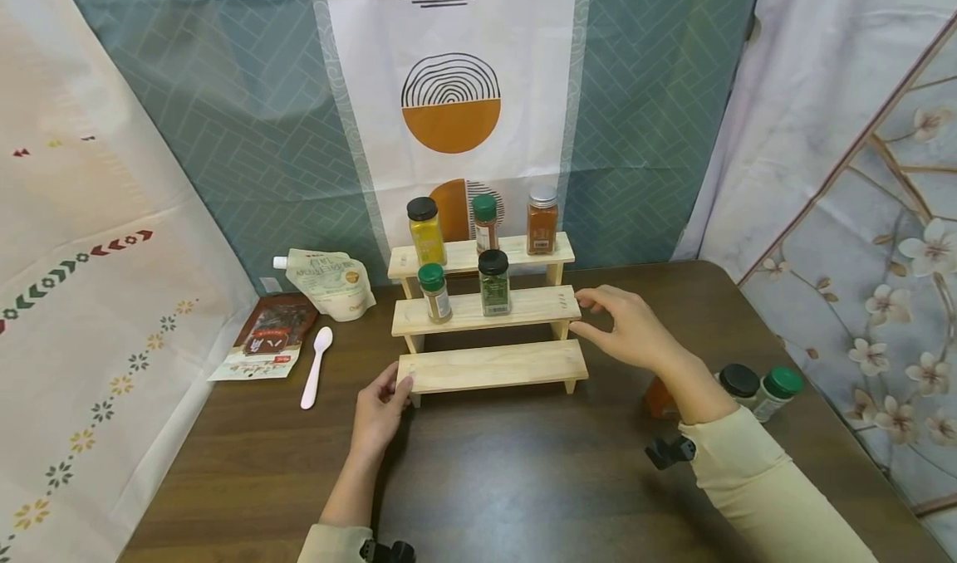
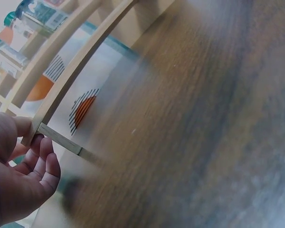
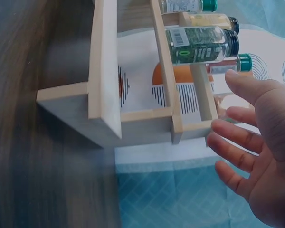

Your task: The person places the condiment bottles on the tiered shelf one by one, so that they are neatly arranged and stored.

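A three-tier wooden display rack [image 1: 493,368] stands on the dark table. My left hand [image 1: 380,409] grips the left end of its lowest tier, thumb on top and fingers curled beneath. Near the right end of the middle tier is my right hand [image 1: 628,322]; in the right wrist view its fingers [image 3: 237,135] are spread loosely and hold nothing. The middle tier bears a green-capped spice jar [image 1: 438,304] and a black-capped jar of green herbs [image 1: 495,291]. Along the top tier are a yellow spice jar [image 1: 428,241], a green-capped reddish jar [image 1: 487,235] and an orange-brown jar [image 1: 542,229].
A spouted pouch [image 1: 332,285], a red-brown packet [image 1: 271,335] and a white spoon [image 1: 317,368] lie left of the rack. By my right forearm stand a black-capped jar [image 1: 738,379], a green-capped jar [image 1: 781,383] and a partly hidden orange jar [image 1: 660,398]. Cloth hangs behind the table.
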Available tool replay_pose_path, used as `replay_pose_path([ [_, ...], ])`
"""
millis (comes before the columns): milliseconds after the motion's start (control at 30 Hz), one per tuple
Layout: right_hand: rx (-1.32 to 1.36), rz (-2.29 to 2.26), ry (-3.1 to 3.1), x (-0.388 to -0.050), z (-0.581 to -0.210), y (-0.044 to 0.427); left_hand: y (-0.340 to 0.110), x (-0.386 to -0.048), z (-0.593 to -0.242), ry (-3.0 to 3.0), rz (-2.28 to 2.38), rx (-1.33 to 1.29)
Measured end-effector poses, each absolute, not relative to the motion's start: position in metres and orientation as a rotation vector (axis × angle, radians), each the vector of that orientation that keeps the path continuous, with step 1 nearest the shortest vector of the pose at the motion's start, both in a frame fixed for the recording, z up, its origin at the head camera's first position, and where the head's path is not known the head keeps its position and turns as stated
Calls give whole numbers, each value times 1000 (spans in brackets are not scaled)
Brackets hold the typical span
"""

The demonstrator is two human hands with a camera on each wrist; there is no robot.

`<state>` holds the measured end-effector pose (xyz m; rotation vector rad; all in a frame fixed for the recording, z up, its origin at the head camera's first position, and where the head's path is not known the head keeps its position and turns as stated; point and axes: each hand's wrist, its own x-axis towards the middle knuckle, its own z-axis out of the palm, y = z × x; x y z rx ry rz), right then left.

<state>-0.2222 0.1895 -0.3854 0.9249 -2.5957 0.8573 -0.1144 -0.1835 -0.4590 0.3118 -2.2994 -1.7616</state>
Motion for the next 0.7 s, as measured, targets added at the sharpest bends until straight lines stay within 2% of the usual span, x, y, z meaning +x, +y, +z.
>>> replay_pose_path([
  [200,887,832,-2649,-215,-392,205,-184,-116,-461,-2311,-1760,328],
  [467,890,815,-2650,-208,-397,229,-194,-131,-495,-2302,-1771,362],
  [700,868,786,-2657,-198,-399,249,-194,-130,-497,-2301,-1743,336],
])
